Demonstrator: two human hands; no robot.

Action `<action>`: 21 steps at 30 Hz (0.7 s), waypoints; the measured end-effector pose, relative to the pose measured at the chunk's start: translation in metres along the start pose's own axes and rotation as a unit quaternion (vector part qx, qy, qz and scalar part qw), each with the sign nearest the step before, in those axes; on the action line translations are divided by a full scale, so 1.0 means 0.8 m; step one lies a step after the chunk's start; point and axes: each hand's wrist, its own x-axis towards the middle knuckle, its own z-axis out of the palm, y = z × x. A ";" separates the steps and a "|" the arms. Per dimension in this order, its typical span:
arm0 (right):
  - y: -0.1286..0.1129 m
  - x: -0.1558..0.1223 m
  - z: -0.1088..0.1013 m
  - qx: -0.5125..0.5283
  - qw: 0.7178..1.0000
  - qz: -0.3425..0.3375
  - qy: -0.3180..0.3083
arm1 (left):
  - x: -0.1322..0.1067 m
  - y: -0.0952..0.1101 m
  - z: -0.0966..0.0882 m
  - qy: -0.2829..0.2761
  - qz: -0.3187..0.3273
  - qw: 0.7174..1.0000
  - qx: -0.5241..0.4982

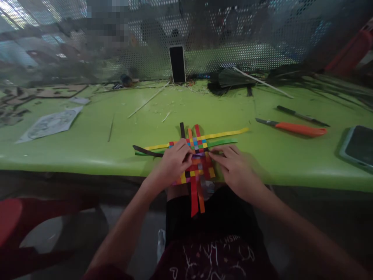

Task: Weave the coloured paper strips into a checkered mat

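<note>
A small mat woven from coloured strips (199, 166) lies at the table's near edge, with red and orange strip ends (194, 198) hanging over the side. Yellow strip (227, 133) and green strip (223, 143) stick out to the right, and a black strip (147, 151) to the left. My left hand (176, 157) rests on the mat's left part, thumb and fingers pinched near a purple strip (198, 154). What exactly the pinch holds is hidden. On the mat's right edge, my right hand (233, 165) touches the weave with outstretched fingertips.
On the right lie an orange-handled knife (301, 127), a dark slim blade (303, 116) and a phone (359, 147). Another phone (177, 64) leans on the perforated metal screen (250, 39). A drawing on paper (51, 124) and thin sticks (148, 100) lie on the green table (101, 153).
</note>
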 end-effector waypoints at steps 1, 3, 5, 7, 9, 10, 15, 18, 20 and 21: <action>0.000 0.000 0.001 -0.003 1.000 0.000 0.000 | 0.000 -0.001 -0.001 0.006 -0.012 1.000 -0.007; 0.000 0.001 0.001 -0.003 1.000 0.004 0.003 | 0.000 -0.001 -0.001 0.015 -0.026 0.999 -0.020; 0.000 0.001 -0.001 -0.013 1.000 -0.006 0.003 | 0.000 0.000 0.000 0.017 -0.034 0.999 -0.037; -0.003 0.001 -0.004 -0.047 0.998 -0.028 -0.024 | 0.000 0.000 0.000 0.021 -0.043 0.997 -0.056; -0.007 0.001 -0.007 -0.091 0.993 -0.045 -0.060 | 0.000 -0.003 -0.003 0.018 -0.047 0.996 -0.074; -0.009 0.000 -0.008 -0.107 0.990 -0.048 -0.075 | -0.001 -0.005 -0.005 0.010 -0.045 0.995 -0.088; -0.007 0.000 -0.009 -0.129 0.986 -0.072 -0.084 | -0.005 -0.017 -0.019 -0.062 0.001 0.991 -0.123; -0.002 0.000 -0.008 -0.130 0.984 -0.080 -0.086 | -0.008 -0.018 -0.019 -0.055 0.013 0.993 -0.106; -0.003 0.000 -0.008 -0.141 0.983 -0.086 -0.084 | -0.009 -0.018 -0.018 -0.046 0.014 0.993 -0.106; -0.005 0.001 -0.008 -0.149 0.981 -0.089 -0.085 | -0.009 -0.018 -0.017 -0.043 0.013 0.993 -0.108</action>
